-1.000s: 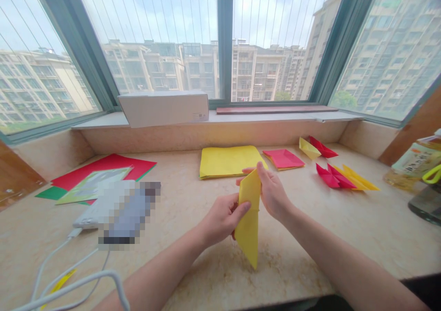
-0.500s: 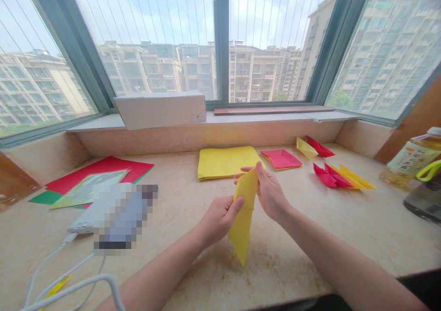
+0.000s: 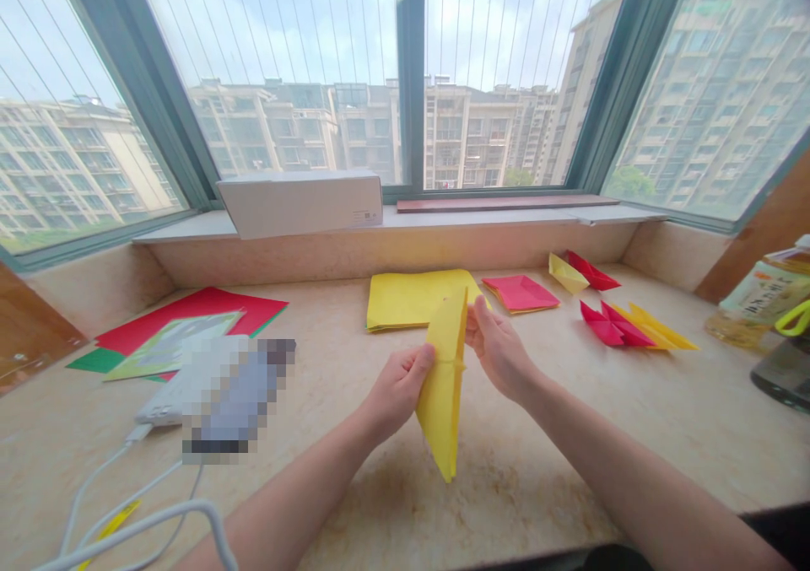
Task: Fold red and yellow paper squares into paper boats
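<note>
A folded sheet of yellow paper [image 3: 441,385] stands on edge above the counter, tall and narrow, its layers slightly parted along the right side. My left hand [image 3: 400,385] pinches its left edge, thumb on the near face and fingers behind. Just right of the paper's upper part is my right hand [image 3: 503,347], thumb up and fingers loosely apart. Its fingertips are partly hidden behind the paper's edge, so I cannot tell whether they touch it. Behind the hands lies a stack of yellow paper [image 3: 405,297].
Folded pink paper [image 3: 520,293] lies beside the stack. Right of it are a pale yellow paper boat [image 3: 567,274], a red one [image 3: 591,271], and pink [image 3: 613,325] and orange-yellow [image 3: 664,331] folded pieces. Bottles [image 3: 769,293] stand far right. A phone [image 3: 240,402], white cables [image 3: 89,478] and red sheets [image 3: 208,305] are left.
My right hand has let go of the paper's top corner and shifted slightly right. The paper has turned, showing its layered right edge. My left hand keeps its hold.
</note>
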A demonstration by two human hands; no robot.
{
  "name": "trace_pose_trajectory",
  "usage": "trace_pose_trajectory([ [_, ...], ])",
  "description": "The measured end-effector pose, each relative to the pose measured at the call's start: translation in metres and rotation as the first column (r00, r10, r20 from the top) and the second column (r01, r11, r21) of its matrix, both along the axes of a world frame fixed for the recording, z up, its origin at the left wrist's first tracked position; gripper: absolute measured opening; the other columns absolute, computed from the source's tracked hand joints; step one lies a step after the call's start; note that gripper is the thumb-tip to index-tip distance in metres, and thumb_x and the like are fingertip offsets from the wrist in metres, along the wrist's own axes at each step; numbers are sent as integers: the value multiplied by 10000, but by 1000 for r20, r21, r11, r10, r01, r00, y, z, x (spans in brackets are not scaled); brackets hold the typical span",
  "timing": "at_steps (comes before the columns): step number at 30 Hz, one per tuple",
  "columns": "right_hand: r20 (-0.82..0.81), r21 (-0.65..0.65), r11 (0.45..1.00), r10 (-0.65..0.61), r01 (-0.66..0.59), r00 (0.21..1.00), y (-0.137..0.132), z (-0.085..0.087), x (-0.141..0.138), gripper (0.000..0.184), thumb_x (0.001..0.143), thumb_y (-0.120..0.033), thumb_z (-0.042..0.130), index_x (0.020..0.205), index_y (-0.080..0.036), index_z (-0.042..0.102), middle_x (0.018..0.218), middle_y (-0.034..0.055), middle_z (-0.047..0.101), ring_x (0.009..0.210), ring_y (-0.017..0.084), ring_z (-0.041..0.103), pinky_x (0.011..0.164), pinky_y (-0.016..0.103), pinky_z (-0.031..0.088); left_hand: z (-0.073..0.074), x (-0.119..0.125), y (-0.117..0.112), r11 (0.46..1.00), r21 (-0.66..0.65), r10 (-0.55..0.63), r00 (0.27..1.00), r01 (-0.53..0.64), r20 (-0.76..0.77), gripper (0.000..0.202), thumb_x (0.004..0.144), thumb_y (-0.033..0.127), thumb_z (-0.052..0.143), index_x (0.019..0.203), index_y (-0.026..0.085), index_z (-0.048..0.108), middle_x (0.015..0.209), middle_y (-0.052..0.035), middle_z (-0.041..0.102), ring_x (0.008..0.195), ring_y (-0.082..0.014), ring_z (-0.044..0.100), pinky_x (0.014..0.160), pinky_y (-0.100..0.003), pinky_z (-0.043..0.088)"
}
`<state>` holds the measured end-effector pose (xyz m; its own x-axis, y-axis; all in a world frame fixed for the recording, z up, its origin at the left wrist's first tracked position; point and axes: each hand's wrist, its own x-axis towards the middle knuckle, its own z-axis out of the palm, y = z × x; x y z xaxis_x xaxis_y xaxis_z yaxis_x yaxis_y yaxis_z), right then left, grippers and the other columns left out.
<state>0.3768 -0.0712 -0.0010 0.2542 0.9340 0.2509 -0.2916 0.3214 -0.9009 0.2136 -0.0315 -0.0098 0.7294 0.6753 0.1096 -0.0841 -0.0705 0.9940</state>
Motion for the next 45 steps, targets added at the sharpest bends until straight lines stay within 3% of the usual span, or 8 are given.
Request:
trace_pose_trajectory([
  [3,144,-5,999,37,-36,989,-2,0,-3,472,917,-560,538,1210,-211,665,1039,95,758,939,238,710,821,379,536,-1,2,6,989,-80,133,989,-128,58,586,844,682,513,874,115,659,673,-34,615,507,-108,497,468,-216,379],
  [7,279,-16,996,91,-91,956,-4,-3,-7,456,880,-416,650,1305,-261,591,1151,69,725,1027,229,683,919,412,519,-4,3,11,969,-169,190,981,-180,45,509,890,642,466,1028,164,573,786,-46,657,499,-129,571,427,-235,453],
  [11,407,12,1000,16,-23,913,-3,-8,-7,482,878,-365,655,1338,-254,559,1110,86,728,986,239,691,897,449,538,-5,4,12,945,-193,274,961,-265,23,402,908,546,521,1140,220,500,932,-57,674,617,-151,660,515,-271,547],
  [19,551,28,994,-105,108,828,-1,-14,-7,472,848,-341,685,1296,-233,583,1109,94,714,920,226,679,774,402,573,3,-1,10,976,-157,161,984,-148,70,481,917,574,472,1186,187,569,1241,-146,626,981,-271,672,668,-349,588],
  [26,566,47,996,-91,78,819,-1,-17,-8,408,862,-400,670,1233,-234,634,1185,103,689,903,221,674,751,384,558,0,0,10,976,9,217,976,-217,-22,532,831,546,641,1192,160,583,1088,-129,688,931,-260,675,702,-322,553],
  [30,579,47,995,-96,84,810,-2,-16,-9,389,885,-396,638,1240,-239,635,1128,96,710,893,222,678,745,374,548,-1,0,11,969,36,244,969,-243,-24,499,847,528,623,1166,145,592,1092,-131,684,912,-241,673,690,-299,542],
  [38,536,22,979,-182,202,824,1,-17,-2,332,905,-323,553,1199,-197,641,1064,98,717,710,174,661,705,356,552,6,-2,9,982,-8,187,982,-187,-31,511,856,535,596,1161,125,572,979,-107,695,803,-221,685,642,-302,550],
  [45,570,23,970,-212,243,794,-3,-9,-4,364,886,-414,597,1172,-191,625,961,83,729,744,203,691,630,313,541,-5,-1,13,984,157,101,991,-87,-83,464,853,500,629,1133,129,624,1048,-116,695,917,-238,645,793,-327,495],
])
